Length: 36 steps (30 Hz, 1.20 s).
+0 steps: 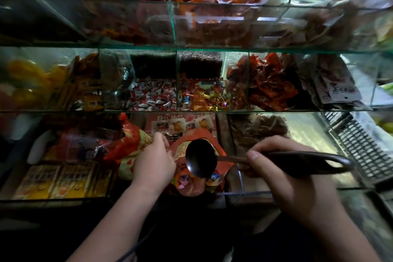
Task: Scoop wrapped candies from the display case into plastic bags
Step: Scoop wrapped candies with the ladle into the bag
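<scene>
Wrapped candies (179, 184) visible inside red plastic bag (129, 147); bag rim pinched by left hand (154, 161); dark ladle (201, 157), gripped by right hand (282, 174), bowl directly above bag mouth.

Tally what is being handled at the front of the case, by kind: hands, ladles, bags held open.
Bare hands: 2, the left hand and the right hand
Dark metal ladle: 1
Red and orange printed plastic bag: 1
Total: 4

Bag (126, 149) mouth partly behind ladle (201, 157); top-shelf packets (331, 24) blurry.
</scene>
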Each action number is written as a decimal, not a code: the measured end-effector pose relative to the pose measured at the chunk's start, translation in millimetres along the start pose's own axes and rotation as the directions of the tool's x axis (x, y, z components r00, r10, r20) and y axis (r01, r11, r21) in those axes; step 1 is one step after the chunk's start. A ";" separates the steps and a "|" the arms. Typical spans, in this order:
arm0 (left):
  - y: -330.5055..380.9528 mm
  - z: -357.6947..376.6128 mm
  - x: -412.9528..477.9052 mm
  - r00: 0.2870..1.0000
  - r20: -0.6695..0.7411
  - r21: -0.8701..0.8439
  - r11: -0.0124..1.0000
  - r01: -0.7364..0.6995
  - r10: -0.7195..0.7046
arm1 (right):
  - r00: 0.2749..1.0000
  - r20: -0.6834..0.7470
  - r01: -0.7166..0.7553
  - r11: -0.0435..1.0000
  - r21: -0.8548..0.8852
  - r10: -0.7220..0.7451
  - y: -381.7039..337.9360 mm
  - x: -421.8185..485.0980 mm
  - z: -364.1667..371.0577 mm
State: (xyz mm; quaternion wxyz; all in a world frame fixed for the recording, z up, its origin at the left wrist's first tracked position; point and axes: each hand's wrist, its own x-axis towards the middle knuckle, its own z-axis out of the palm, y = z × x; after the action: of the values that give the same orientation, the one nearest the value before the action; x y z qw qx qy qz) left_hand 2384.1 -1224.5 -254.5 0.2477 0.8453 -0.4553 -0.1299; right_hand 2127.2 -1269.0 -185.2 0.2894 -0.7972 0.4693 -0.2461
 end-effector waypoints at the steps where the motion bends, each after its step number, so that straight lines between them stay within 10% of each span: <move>1: 1.5 0.9 -0.2 1.000 -0.007 -0.007 1.000 -0.006 0.006 | 0.997 -0.008 0.080 0.994 0.075 -0.080 -10.3 -1.8 -1.4; 15: -20.2 4.1 -26.4 0.989 -0.027 -0.057 0.988 -0.146 0.145 | 0.816 0.572 0.121 0.992 -0.028 -0.083 18.3 13.7 40.6; 24: -15.6 22.6 -29.8 0.935 0.342 -0.149 0.988 -0.044 0.093 | 0.974 0.209 -0.078 0.996 -0.039 0.085 17.9 23.4 73.4; 33: -24.0 10.5 -25.2 0.928 0.369 -0.155 0.988 0.010 0.048 | 0.914 0.061 -0.402 0.879 0.255 0.400 20.6 38.8 88.5; 36: -24.2 6.4 -24.8 0.932 0.360 -0.199 0.980 0.024 0.050 | 0.826 0.145 -0.516 0.630 0.580 0.544 22.1 35.4 81.7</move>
State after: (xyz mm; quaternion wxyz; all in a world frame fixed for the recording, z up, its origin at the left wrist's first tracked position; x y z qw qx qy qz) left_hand 2384.6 -1194.5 -273.1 0.2440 0.7743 -0.4835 -0.3273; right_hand 2183.6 -1290.4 -254.4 0.5738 -0.4852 0.5866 -0.3020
